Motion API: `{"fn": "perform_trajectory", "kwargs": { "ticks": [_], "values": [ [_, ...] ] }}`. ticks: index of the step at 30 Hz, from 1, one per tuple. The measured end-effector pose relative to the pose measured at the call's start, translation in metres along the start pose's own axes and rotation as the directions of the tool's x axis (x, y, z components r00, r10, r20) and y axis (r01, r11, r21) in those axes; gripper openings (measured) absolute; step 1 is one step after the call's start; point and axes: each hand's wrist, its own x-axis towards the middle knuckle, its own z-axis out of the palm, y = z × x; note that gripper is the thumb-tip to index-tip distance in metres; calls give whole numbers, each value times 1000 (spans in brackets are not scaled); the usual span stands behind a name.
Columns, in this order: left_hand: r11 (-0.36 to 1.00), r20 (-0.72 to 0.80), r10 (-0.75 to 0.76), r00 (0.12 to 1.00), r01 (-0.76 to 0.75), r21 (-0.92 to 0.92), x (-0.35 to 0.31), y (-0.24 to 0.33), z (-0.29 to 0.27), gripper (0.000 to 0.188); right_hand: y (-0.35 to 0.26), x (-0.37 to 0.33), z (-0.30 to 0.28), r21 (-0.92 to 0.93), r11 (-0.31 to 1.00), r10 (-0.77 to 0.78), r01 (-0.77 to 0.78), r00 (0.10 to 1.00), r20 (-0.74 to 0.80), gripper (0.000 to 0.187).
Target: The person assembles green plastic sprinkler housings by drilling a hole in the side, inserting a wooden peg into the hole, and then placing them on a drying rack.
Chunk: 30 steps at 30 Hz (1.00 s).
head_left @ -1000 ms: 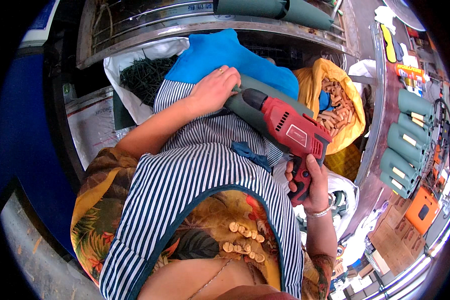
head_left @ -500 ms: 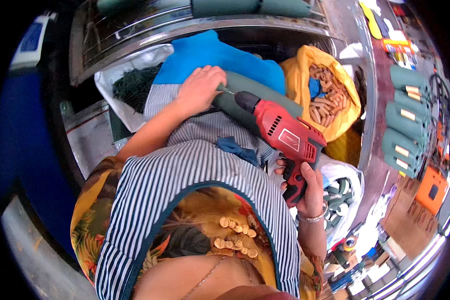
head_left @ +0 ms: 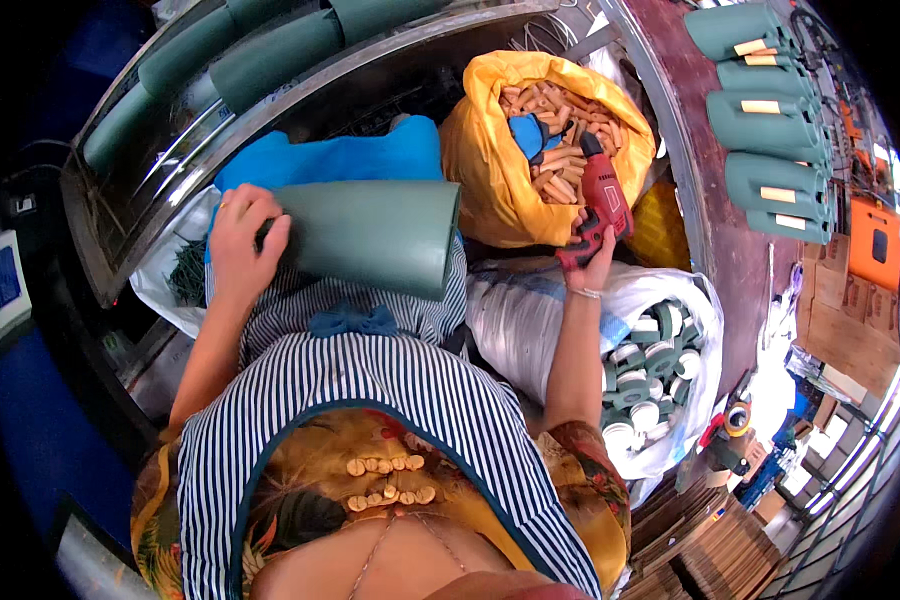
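A dark green tube (head_left: 370, 232) lies across my lap, over the striped apron and a blue cloth (head_left: 345, 155). My left hand (head_left: 245, 235) grips its left end, fingers over the top and thumb at the near side. Out to the right, my right hand (head_left: 592, 255) is closed round the handle of a red power drill (head_left: 607, 195). The drill's black chuck points away from me, above a yellow sack (head_left: 485, 160) full of short wooden pegs (head_left: 570, 185). A blue and black thing (head_left: 535, 138) lies among the pegs.
A white sack (head_left: 530, 310) of green and white round pieces (head_left: 645, 375) stands at the right. More green tubes lie on a metal-framed rack (head_left: 360, 75) at the far left. Several tubes with wooden pegs (head_left: 765, 108) rest on the brown table (head_left: 685, 120).
The drill has come away from the tube and swung right over the yellow sack. My left hand and the tube now lie further left in view, the tube turned more level.
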Motion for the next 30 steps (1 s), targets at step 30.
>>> {"fn": "perform_trajectory", "kwargs": {
  "ticks": [30],
  "values": [
    [860,-122,-196,973,111,-497,-8,-33,-26,35,46,41,60,-960,35,-433,277,870,235,33]
  ]
}}
